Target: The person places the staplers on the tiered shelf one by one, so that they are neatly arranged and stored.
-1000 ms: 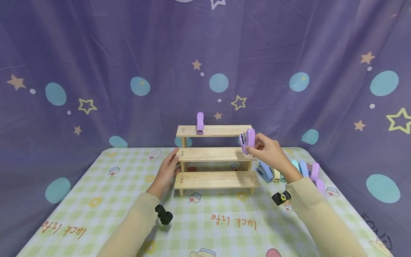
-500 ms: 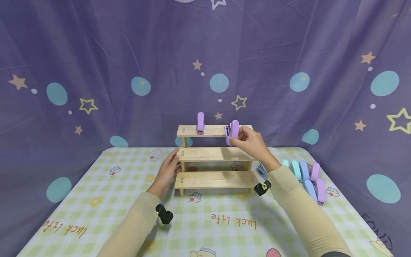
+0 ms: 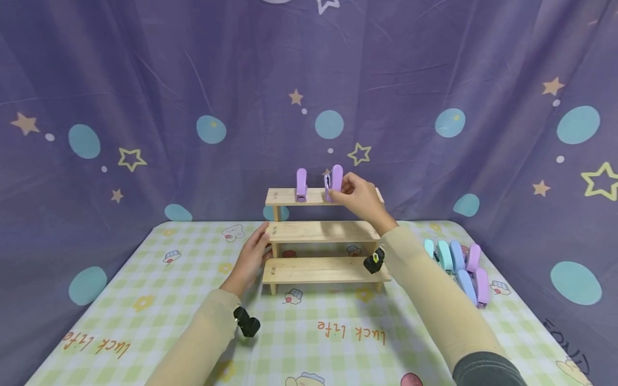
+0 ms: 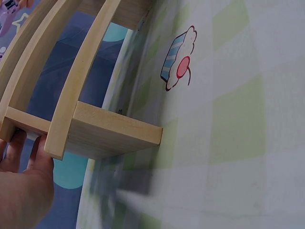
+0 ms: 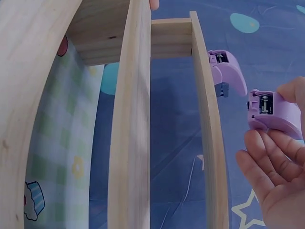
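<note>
Purple star-print curtain (image 3: 270,96) behind a green-checked tablecloth (image 3: 309,313)

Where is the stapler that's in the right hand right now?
In the head view, the held stapler is over the wooden top shelf, pinched by the right hand, to the right of the purple stapler resting there.

Head looks forward; nearer wrist views share shelf (image 3: 309,232).

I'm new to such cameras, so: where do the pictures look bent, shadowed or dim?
Head view: fairly even light, with a soft shadow on the middle shelf below the right hand; left wrist view: dimmer, a blurry shadow on the tablecloth; right wrist view: the edge of the leftmost board bows.
</note>
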### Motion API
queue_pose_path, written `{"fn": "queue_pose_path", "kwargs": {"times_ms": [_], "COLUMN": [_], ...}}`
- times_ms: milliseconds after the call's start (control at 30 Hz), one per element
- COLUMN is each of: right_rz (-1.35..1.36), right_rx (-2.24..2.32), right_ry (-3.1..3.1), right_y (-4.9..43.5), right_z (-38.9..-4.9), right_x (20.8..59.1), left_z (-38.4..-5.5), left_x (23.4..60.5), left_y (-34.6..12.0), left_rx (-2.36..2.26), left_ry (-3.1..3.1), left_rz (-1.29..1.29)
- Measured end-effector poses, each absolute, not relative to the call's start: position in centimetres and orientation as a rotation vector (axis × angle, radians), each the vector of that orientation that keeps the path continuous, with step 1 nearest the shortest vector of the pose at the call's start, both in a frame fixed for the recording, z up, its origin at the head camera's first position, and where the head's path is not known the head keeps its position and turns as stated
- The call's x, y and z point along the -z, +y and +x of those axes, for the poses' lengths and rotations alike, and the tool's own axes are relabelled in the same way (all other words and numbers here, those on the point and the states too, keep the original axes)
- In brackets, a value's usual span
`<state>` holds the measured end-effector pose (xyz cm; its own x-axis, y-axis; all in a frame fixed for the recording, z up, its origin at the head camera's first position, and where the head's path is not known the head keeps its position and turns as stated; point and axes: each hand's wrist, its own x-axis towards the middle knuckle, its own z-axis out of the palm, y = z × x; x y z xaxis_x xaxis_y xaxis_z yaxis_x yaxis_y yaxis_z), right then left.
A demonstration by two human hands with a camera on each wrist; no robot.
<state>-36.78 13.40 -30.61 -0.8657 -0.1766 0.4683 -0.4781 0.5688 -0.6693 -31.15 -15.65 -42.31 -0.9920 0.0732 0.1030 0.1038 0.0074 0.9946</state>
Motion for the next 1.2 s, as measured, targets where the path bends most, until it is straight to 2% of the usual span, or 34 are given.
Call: {"fn": "queue_pose_path", "kwargs": {"times_ms": [467, 1200], "right_rz": [0.443, 0.346], "right_rx": [-1.255, -1.235], "right_ry": [-2.538, -2.574], "right_y": [12.7, 12.2], "right_z": [-38.5, -38.7], "right_x": [30.9, 31.3], "left_z": [-31.1, -31.0], "left_x": [42.3, 42.1], "left_y": [-15.7, -15.5], "left_rx": [2.209, 2.205], "left_ry": [-2.197, -2.196], "left_rz": [-0.201, -0.205]}}
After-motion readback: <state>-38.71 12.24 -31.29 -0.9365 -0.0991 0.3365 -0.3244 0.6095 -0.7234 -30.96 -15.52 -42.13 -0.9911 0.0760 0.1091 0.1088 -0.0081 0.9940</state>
